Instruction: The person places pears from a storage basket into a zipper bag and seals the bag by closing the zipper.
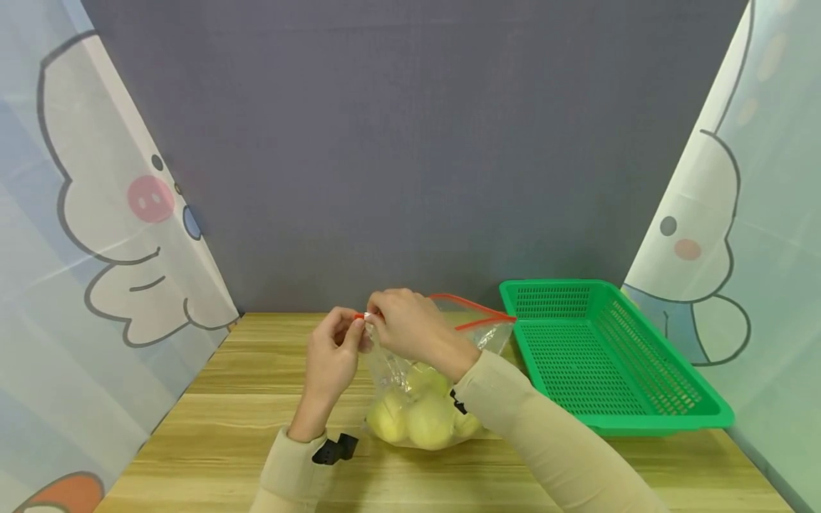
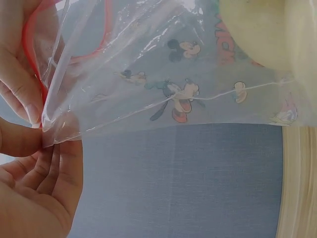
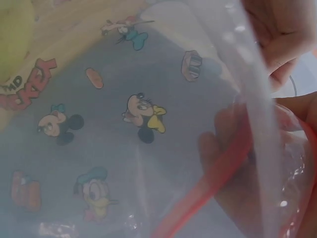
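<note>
A clear zip bag (image 1: pixel 387 367) with a red zip strip (image 1: pixel 471 305) stands on the table, holding several round yellow-green fruits (image 1: pixel 430 422). Cartoon figures are printed on its plastic (image 2: pixel 148 74). My left hand (image 1: pixel 330 363) pinches the bag's upper left corner between thumb and fingers. Right beside it, my right hand (image 1: pixel 413 328) pinches the red strip near that same corner. Toward the right, the two sides of the strip stand apart and the mouth gapes. In the right wrist view, fingers show blurred through the plastic (image 3: pixel 114 163). The right forearm covers part of the fruits.
A green perforated plastic basket (image 1: pixel 616 420) stands right of the bag, its left rim close to the bag's right corner. Under both lies a wood-grain table (image 1: pixel 244 427). A grey backdrop (image 1: pixel 410 157) rises behind, with cartoon-printed curtains (image 1: pixel 102 235) on either side.
</note>
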### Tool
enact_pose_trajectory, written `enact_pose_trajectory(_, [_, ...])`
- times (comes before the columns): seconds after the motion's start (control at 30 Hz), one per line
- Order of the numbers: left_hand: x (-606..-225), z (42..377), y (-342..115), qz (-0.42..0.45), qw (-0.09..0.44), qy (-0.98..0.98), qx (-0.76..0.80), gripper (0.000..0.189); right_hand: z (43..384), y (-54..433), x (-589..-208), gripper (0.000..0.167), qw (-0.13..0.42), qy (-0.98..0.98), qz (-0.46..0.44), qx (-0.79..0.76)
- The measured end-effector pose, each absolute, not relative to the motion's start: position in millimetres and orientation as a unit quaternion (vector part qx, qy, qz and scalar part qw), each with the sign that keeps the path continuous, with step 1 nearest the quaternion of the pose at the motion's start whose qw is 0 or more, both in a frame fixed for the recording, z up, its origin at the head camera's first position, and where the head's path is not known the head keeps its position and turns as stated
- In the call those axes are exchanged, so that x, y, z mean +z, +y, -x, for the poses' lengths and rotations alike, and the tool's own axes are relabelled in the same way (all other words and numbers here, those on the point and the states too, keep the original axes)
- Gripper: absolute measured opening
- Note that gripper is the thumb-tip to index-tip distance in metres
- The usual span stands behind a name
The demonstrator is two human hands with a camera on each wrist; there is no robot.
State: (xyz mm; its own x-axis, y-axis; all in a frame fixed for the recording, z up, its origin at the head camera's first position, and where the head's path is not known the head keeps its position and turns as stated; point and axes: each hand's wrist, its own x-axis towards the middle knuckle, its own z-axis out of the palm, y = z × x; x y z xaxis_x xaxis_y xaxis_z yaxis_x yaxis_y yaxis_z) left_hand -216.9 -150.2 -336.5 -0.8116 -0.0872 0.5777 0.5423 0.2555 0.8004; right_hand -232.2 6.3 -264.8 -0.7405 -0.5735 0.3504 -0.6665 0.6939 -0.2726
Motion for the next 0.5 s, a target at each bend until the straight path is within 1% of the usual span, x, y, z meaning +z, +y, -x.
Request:
enact_pose_trajectory(0.2, [-335,216,-149,0.152,0.27,-0.752,-0.582,0.005,232,9,-266,0.01,0.133,-0.914,-0.334,0.189])
enact_pose_trajectory(0.5, [-335,215,-152,0.137,0.281,-0.767,-0.56,0.006,231,17,-265,0.009,0.127,-0.924,-0.312,0.182])
